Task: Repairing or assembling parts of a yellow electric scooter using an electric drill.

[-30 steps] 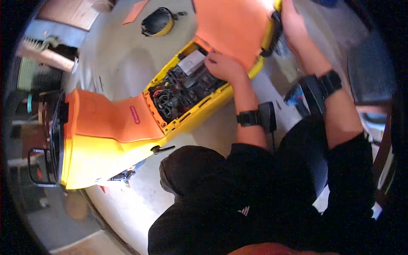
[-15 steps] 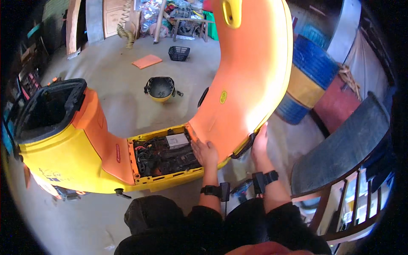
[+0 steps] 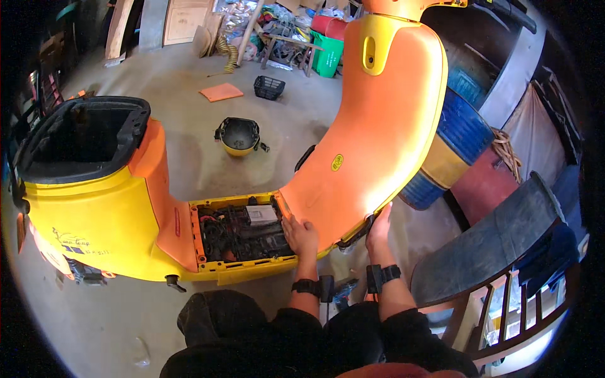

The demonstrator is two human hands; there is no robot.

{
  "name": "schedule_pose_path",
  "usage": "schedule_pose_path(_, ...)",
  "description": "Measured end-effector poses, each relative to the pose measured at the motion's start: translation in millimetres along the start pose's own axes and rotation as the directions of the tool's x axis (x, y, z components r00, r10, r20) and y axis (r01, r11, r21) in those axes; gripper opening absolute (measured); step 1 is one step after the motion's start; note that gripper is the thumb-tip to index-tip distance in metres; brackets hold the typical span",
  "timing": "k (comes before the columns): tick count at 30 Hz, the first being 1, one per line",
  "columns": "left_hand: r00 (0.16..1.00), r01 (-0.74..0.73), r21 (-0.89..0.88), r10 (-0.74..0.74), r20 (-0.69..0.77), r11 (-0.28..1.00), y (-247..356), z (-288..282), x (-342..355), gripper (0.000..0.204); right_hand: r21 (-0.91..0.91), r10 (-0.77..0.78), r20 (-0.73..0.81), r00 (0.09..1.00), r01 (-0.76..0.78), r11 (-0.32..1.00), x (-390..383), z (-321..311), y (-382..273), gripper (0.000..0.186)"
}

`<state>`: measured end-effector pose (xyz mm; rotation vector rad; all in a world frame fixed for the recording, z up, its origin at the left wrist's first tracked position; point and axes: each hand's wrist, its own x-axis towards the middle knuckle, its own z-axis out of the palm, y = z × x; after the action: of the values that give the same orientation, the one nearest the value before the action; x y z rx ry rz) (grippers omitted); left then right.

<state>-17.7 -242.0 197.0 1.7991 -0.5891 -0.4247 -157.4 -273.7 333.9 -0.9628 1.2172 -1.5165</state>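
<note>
A yellow and orange electric scooter (image 3: pixel 94 223) lies across my view, with its seat opening bare at the left. In its footwell an uncovered bay (image 3: pixel 242 242) shows black wiring and a silver box (image 3: pixel 261 215). The orange front panel (image 3: pixel 372 113) rises from the bay's right end. My left hand (image 3: pixel 301 238) rests open against the panel's lower corner, fingers stretched out beside the bay. My right hand (image 3: pixel 379 234) lies along the panel's outer yellow edge, fingers extended and pointing up, partly hidden behind that edge. Neither hand visibly holds anything.
Beyond the scooter, a yellow helmet (image 3: pixel 238 150), a black basket (image 3: pixel 269 87) and an orange panel piece (image 3: pixel 221 92) lie on the floor. At the right stand a blue and yellow drum (image 3: pixel 463 123), a dark curved sheet (image 3: pixel 482 242) and a wooden chair (image 3: pixel 526 309).
My view has tilted upward, bringing the handlebar area and a green bin into sight. Both hands stay at nearly the same places on the front panel.
</note>
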Motion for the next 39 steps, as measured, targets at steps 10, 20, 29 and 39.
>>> schedule_pose_path(10,1.000,0.002,-0.026,-0.002,-0.002,1.000,-4.1,-2.3,2.6,0.055,0.010,-0.039,-0.004,0.999,0.039,0.999,-0.4,0.5,2.3,0.055)
schedule_pose_path(20,0.998,0.048,-0.026,-0.047,0.043,0.998,-0.3,-7.3,1.1,0.053,0.006,-0.031,0.005,1.000,0.030,1.000,-4.6,1.5,-3.1,0.058)
schedule_pose_path(29,0.999,0.030,-0.043,-0.030,0.012,0.999,2.5,-8.2,0.0,0.051,-0.026,0.004,0.020,1.000,-0.004,1.000,-4.4,-2.9,-2.9,0.061)
schedule_pose_path(39,0.999,0.042,-0.044,-0.043,-0.004,0.998,1.4,-4.8,0.9,0.048,-0.032,0.002,0.034,0.999,0.000,0.999,-2.2,-5.5,-2.0,0.065)
